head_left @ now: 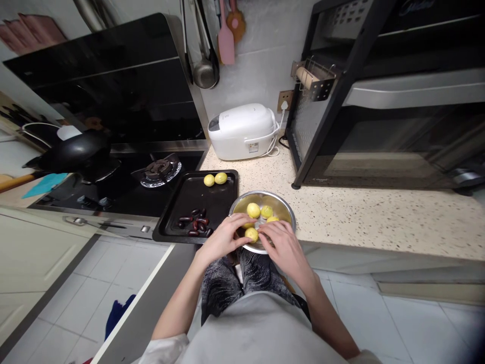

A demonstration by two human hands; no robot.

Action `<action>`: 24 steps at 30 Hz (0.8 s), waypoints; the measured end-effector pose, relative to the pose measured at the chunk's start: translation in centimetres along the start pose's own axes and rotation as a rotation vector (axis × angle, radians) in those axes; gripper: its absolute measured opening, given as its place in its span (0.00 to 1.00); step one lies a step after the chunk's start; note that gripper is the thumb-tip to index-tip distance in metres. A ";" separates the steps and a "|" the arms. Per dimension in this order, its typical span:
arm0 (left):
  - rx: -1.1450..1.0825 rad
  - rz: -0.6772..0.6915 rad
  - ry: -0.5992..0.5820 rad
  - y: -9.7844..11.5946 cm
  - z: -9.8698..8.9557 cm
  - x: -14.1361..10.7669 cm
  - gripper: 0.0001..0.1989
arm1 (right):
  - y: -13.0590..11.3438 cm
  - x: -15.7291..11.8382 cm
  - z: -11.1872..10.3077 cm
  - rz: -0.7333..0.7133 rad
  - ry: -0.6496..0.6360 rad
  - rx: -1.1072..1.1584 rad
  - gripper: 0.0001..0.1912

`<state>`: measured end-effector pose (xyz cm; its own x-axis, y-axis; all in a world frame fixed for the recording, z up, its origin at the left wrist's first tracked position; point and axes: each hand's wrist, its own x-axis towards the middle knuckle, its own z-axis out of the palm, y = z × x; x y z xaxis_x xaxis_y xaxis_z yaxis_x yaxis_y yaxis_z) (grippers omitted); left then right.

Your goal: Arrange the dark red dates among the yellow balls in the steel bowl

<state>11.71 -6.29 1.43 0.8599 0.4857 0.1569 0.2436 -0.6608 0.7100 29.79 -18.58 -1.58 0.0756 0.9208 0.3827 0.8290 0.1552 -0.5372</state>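
Observation:
A steel bowl stands at the counter's front edge with several yellow lemon-like fruits in it. Low in the bowl, the nearest yellow fruit lies between my two hands. My left hand curls round its left side, thumb below and fingers above. From the right, the bent fingers of my right hand meet the same fruit at their tips. Other yellow fruits, such as one at the back, sit just beyond my fingers; some are partly covered by them.
Left of the bowl, a black baking tray holds two yellow fruits and several dark red, grape-like fruits. Behind stands a white rice cooker. An oven occupies the right; a gas burner and wok are left.

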 end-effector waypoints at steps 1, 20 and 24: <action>-0.005 0.001 0.006 0.0 0.0 0.0 0.22 | 0.0 0.0 0.0 0.000 0.000 0.001 0.11; 0.194 0.014 0.334 -5.6 -4.8 2.9 0.19 | -0.1 -0.5 -0.1 -0.011 0.029 0.029 0.12; 0.391 -0.134 0.288 -8.6 -6.8 6.2 0.25 | -0.3 -0.6 0.0 -0.006 0.029 0.048 0.11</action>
<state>11.88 6.31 1.01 0.6644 0.6829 0.3038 0.5407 -0.7197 0.4354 29.47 -19.20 -1.66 0.0874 0.9089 0.4077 0.8021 0.1785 -0.5698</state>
